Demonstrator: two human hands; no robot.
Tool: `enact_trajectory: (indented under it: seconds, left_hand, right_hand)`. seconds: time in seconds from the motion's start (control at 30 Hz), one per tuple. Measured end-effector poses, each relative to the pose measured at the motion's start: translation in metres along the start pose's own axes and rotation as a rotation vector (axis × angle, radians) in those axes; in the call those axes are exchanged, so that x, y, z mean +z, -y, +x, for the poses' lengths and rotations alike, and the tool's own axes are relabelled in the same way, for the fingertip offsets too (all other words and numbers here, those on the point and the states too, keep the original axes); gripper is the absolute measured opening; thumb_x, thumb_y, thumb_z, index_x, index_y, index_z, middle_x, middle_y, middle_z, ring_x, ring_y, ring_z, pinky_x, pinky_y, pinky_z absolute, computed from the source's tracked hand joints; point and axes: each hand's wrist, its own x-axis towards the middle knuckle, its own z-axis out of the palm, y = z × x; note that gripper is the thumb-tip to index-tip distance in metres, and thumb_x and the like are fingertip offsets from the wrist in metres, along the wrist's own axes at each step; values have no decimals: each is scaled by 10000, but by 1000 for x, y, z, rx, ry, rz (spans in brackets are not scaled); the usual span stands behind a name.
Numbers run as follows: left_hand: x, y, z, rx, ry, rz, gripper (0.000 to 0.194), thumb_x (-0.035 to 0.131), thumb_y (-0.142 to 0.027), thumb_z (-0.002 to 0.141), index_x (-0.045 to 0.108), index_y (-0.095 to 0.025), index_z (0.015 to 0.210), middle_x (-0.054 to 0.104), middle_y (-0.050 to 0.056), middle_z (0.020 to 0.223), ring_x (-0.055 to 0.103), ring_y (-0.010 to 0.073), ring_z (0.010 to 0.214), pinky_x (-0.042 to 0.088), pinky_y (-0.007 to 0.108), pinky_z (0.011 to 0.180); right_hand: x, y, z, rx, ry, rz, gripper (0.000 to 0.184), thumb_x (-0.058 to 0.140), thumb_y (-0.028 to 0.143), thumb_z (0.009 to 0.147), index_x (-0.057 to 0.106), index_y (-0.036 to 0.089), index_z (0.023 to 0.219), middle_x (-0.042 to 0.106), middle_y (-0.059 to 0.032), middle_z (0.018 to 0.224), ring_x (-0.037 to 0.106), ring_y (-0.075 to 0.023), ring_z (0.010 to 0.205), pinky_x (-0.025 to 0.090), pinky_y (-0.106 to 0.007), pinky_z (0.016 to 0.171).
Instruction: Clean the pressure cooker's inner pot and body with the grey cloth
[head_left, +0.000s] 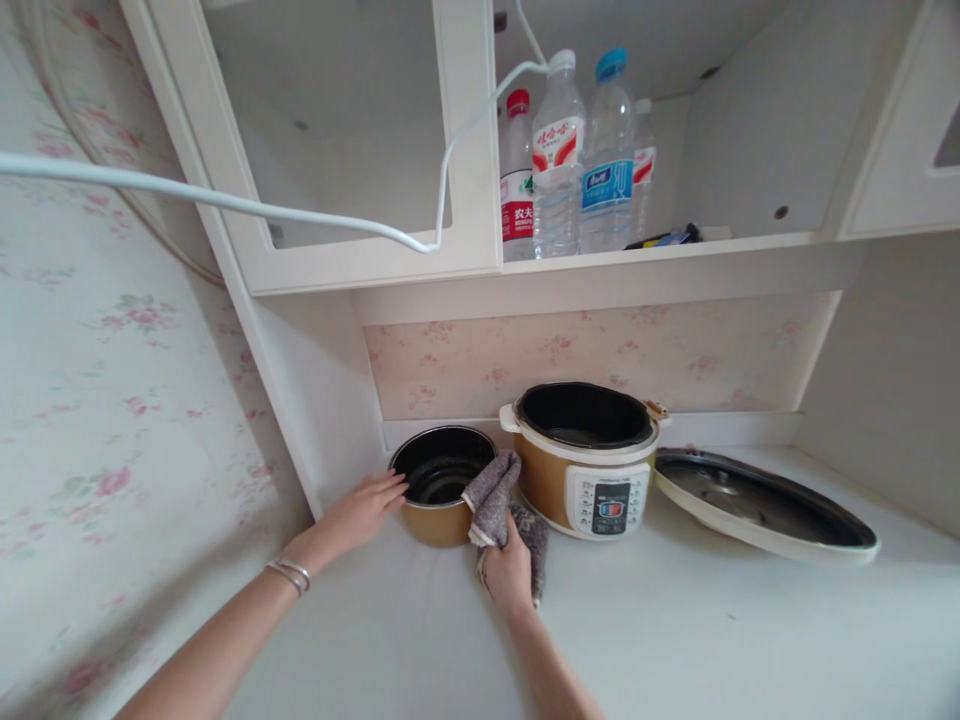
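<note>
Head view: lower left, the left hand [370,506] reaches palm-down, fingers extended loosely at the rim of a round, gold-sided pot [429,525] with a black interior. At lower centre, the right hand [508,572] has its fingers wrapped around a grey-brown patterned cloth [495,490] beside the pot. Clear plastic bottles [559,225] stand upright, upper centre.

The left forearm [225,625] slants up from the lower left of the frame, its hand [366,508] back-up with fingers stretched toward the centre. From the bottom edge, right of centre, the right forearm [553,665] rises leftward, its hand [508,572] curled in a grip below the centre.
</note>
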Motion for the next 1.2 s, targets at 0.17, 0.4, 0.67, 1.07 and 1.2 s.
enact_trajectory:
  seconds: [0.17, 0.4, 0.67, 1.07, 1.2]
  left_hand:
    - [11, -13, 0, 23, -57, 110, 387, 350, -371, 974, 643, -222, 1177, 627, 45, 1263, 506, 230, 1255, 433, 423, 1050]
    - [23, -83, -14, 78, -167, 89, 408, 307, -342, 987, 565, -239, 1286, 541, 50, 1366, 605, 213, 1137, 520, 344, 948]
    - [-19, -10, 6, 81, -44, 187, 416, 340, -406, 970, 603, -252, 1253, 543, 44, 1365, 533, 242, 1226, 422, 422, 1050]
    - [6, -83, 2, 39, -89, 115, 392, 331, -423, 975, 643, -259, 1145, 710, 44, 1079, 684, 218, 935, 550, 342, 780]
    - [-6, -52, 12, 137, -99, 25, 420, 323, -412, 978, 615, -247, 1232, 567, 39, 1339, 568, 201, 1185, 455, 351, 1017]
  right_hand:
    - [0, 0, -1, 3, 5, -10, 717, 447, 91, 664, 479, 130, 1379, 684, -91, 1140, 617, -231, 1082, 451, -280, 924]
    - [-2, 3, -2, -14, -31, 51, 711, 486, 109, 642, 508, 124, 1353, 698, -76, 1107, 633, -230, 1052, 474, -270, 907]
    - [-1, -1, 0, -16, -7, 51, 704, 474, 114, 653, 507, 136, 1356, 679, -70, 1155, 607, -225, 1113, 452, -268, 950]
    - [-2, -1, 0, 21, -5, -10, 696, 438, 115, 692, 463, 163, 1386, 669, -79, 1165, 599, -227, 1110, 440, -303, 948]
    - [-2, -3, 3, 40, 11, -14, 700, 440, 113, 686, 463, 158, 1384, 662, -80, 1180, 588, -222, 1131, 424, -305, 974]
